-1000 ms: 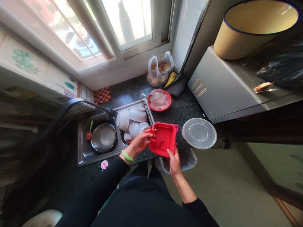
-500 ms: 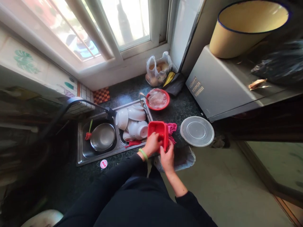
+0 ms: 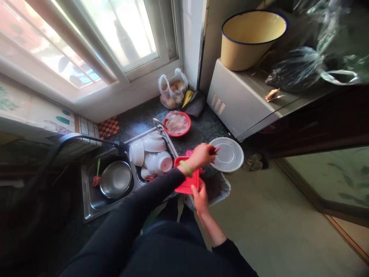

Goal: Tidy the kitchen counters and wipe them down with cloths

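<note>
Cannot make out number or shape of red pieces (image 3: 217, 150), too small and mostly covered by left hand (image 3: 201, 156). Cannot see middle of red tray (image 3: 184, 187) behind left wrist, nor right hand's (image 3: 201, 194) fingertips beneath tray. Mostly hidden: pink cloth (image 3: 189, 153). Cut off at top, outdoor view blurred by glare: window (image 3: 138, 42).

1. A kitchen: a two-compartment stainless-steel sink (image 3: 90, 209) is set into a dark speckled stone countertop (image 3: 198, 134)
2. A curved black tap (image 3: 121, 147) reaches over the sink
3. Stacked white ceramic bowls (image 3: 155, 161) and a round silver metal basin (image 3: 115, 179) sit in its compartments
4. A cream pot with a blue rim (image 3: 245, 54) stands nearby
</note>
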